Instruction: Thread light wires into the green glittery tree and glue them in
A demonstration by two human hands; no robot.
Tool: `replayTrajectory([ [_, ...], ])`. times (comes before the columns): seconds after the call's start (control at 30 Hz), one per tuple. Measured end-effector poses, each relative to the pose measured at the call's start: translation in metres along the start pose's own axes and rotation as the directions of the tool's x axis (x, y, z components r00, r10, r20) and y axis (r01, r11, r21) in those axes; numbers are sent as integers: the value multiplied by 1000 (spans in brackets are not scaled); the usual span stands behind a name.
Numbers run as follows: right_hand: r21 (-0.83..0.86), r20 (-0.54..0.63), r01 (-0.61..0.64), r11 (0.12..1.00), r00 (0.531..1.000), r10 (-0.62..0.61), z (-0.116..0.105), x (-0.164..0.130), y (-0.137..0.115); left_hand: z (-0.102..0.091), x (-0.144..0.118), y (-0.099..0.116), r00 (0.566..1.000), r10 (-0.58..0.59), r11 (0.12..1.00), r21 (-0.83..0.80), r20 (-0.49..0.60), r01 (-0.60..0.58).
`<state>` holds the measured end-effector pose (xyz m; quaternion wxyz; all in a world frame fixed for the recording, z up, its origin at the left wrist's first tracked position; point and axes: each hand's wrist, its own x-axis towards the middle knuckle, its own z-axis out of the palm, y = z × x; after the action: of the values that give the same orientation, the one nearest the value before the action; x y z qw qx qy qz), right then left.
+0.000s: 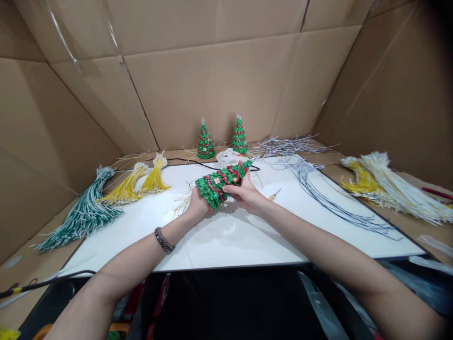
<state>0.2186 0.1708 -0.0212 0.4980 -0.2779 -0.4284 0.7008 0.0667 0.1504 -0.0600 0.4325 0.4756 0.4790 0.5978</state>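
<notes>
Both my hands hold a small green beaded Christmas tree with red garland, tipped on its side above the white board. My left hand grips its wide base. My right hand wraps the upper part, near the tip that points to the far right. A beaded bracelet sits on my left wrist.
Two finished little trees stand at the back by a white glue gun. Green-white and yellow wire bundles lie left; blue-grey wires and yellow-white bundles lie right. Cardboard walls surround the table. A small awl lies beside my right hand.
</notes>
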Motion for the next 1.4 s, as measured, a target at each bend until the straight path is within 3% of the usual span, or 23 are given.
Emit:
replayTrajectory([
  [0.1, 4, -11, -14, 1000, 1000, 14, 0, 1, 1, 0, 0, -1, 997, 71, 997, 31, -21, -70],
  [0.47, -29, -73, -33, 999, 997, 30, 0, 2, 5, 0, 1, -7, 998, 62, 998, 31, 6, -63],
  [1.0, 72, -61, -57, 996, 996, 62, 2, 2, 4, 3, 0, -5, 1000, 3, 998, 68, -5, -3],
  [1.4, 44, -78, -45, 998, 996, 48, 1, 4, 8, 0, 3, -8, 999, 14, 997, 70, -31, -12],
])
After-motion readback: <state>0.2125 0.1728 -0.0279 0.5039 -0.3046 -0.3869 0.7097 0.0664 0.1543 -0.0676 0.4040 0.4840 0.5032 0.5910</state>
